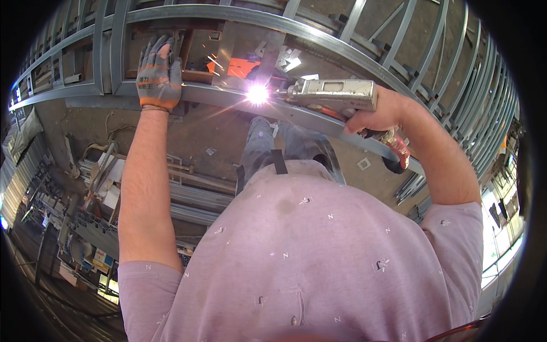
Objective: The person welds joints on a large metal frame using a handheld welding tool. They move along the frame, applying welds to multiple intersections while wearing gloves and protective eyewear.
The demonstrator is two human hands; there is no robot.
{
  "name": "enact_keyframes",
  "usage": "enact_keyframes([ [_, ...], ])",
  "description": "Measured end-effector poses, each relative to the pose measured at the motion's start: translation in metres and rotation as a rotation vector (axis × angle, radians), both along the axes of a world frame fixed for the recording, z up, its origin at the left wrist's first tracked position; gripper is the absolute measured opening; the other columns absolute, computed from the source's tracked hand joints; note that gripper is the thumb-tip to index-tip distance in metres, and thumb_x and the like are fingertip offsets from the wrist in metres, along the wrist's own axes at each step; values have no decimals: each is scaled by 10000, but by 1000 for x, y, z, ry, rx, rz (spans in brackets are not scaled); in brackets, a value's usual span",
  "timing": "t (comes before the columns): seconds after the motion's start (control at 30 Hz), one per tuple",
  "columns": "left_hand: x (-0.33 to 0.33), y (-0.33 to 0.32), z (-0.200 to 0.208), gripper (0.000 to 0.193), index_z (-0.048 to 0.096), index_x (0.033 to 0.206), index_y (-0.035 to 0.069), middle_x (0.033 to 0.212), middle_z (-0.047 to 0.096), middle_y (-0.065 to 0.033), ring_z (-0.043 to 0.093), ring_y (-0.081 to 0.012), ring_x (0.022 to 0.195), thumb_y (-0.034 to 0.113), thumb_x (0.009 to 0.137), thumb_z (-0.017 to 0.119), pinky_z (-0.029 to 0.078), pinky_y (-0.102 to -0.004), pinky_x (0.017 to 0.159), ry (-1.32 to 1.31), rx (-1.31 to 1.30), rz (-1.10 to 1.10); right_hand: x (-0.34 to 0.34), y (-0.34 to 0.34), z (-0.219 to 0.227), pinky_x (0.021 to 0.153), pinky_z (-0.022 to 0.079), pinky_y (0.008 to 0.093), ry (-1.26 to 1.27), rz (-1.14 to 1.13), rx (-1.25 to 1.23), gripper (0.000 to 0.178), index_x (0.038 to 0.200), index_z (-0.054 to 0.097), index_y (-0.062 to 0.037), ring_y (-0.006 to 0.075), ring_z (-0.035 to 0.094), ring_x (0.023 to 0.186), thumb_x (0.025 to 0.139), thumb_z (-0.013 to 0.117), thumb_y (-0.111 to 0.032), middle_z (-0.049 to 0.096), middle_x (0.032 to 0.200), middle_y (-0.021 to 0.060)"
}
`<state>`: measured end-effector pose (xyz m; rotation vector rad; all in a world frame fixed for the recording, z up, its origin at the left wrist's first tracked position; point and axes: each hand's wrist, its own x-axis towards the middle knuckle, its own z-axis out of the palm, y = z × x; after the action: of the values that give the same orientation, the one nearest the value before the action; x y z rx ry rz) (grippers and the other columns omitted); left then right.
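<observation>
My left hand [159,73] wears a grey work glove with an orange cuff, with skin showing at one fingertip. It rests across the near rail of a galvanised steel frame [213,98], fingers stretched away from me. My bare right hand [386,111] is wrapped round the handle of a grey metal welding gun [336,94], which points left. A red-wrapped cable [400,149] hangs below that hand. At the gun's tip a dazzling white-violet light burns on the rail and hides the spot itself. Orange sparks fly up and left from it.
Beyond the rail, an orange sheet [242,68] and white scraps lie low down. Ladder-like steel frames spread across the far side, with curved-looking tubes [484,108] stacked at right. Long metal profiles [191,196] and boards lie on the floor at left.
</observation>
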<state>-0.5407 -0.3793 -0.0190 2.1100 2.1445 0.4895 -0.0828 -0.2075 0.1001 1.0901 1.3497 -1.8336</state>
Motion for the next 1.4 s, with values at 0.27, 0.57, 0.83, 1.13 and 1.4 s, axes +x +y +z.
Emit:
enact_keyframes([
  [0.27,-2,1,-2,450,668,1408,98,1472,707,-160,650,-412,1376,181,968,704,479,-525,1225,19,-9,-5,1,2,2,616,595,347,-4,1,4,472,1230,752,-12,169,709,685,773,864,-56,758,896,83],
  [0.57,1,3,2,449,660,1403,90,1486,693,-164,622,-424,1408,155,962,707,476,-535,1225,-17,0,-18,5,2,5,628,606,347,-21,17,6,497,1262,754,-19,171,711,683,778,857,-69,759,914,85],
  [0.83,3,1,3,430,662,1390,106,1464,705,-162,649,-422,1369,157,966,711,520,-526,1177,8,-22,22,7,2,7,633,607,347,-62,-7,9,531,1299,741,-26,174,712,699,787,878,-61,762,933,85],
  [1.13,-3,0,-5,435,668,1410,110,1390,732,-202,684,-447,1298,213,990,718,552,-532,1115,21,-12,32,20,-2,0,660,608,350,46,-26,-44,530,1290,743,-25,173,703,736,778,881,-46,760,974,70],
  [1.4,2,3,-3,406,674,1399,96,1457,704,-175,635,-428,1382,222,1013,698,516,-517,1169,-9,5,14,55,-16,75,709,568,315,-11,-278,241,474,1284,770,-58,135,671,847,825,878,-4,765,1069,9],
])
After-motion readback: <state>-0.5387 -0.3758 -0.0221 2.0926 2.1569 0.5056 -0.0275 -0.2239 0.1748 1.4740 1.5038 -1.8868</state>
